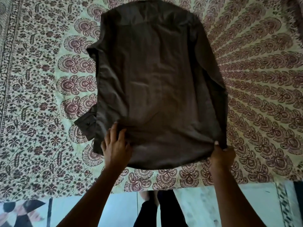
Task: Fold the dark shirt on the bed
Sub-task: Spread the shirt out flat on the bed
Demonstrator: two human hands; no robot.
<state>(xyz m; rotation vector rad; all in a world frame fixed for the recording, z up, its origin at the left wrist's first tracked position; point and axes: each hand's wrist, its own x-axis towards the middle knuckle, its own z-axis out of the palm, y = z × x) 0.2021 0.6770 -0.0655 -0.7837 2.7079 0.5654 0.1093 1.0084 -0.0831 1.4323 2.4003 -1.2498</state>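
Patterned bedspread (49,79) with a paisley and floral print covers the bed, and below its near edge I can see pale floor tiles (196,205) and dark trouser legs (164,208). On the bedspread, roughly centred, lies the dark shirt (157,82), spread back-up with its collar end far from me and its hem near. A buttoned cuff (85,123) pokes out from under its left edge, so I judge the sleeves are tucked beneath or behind the body.

My left hand (114,145) rests on the near-left corner of the hem, fingers spread and slightly bent, bunching a little cloth under them. My right hand (221,154) holds the near-right corner, thumb on top pinching the hem; its other fingers are under the cloth, so I cannot tell how they lie.

From the soft creases and the way the hem sags between my hands, I take this for a thin, light, limp fabric with no stiffness of its own. It should slide easily on the bedspread and wrinkle if dragged. I would hold both hem corners, keep the edge taut between them, and carry it up towards the collar.
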